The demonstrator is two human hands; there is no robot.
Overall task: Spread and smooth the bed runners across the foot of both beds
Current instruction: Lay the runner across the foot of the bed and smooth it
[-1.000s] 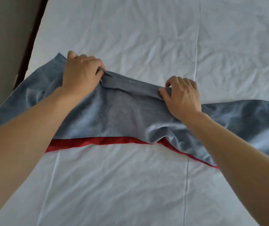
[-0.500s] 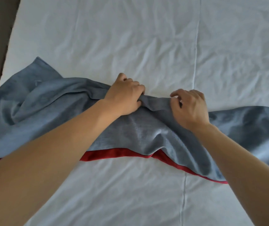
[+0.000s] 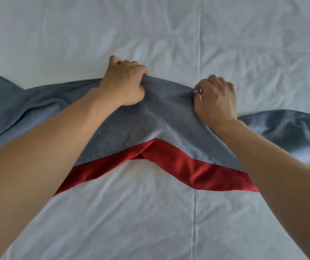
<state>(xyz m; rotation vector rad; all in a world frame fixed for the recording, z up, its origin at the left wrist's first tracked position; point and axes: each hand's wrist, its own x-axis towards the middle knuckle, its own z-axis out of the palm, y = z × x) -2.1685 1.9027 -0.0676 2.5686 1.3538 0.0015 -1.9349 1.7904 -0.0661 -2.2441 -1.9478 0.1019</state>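
Spreading was underway: left hand (image 3: 126,85) and right hand (image 3: 216,99) each pinched the far edge of the blue-grey, red-bordered fabric runner (image 3: 156,121), bunched mid-bed on the wrinkled white sheet (image 3: 150,34); next, likely drawing it flat.

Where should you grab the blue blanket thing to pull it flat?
Probably along the far edge of the runner, reaching over from the near side, as the left hand and right hand do. It humps up there; the red border lies nearest.
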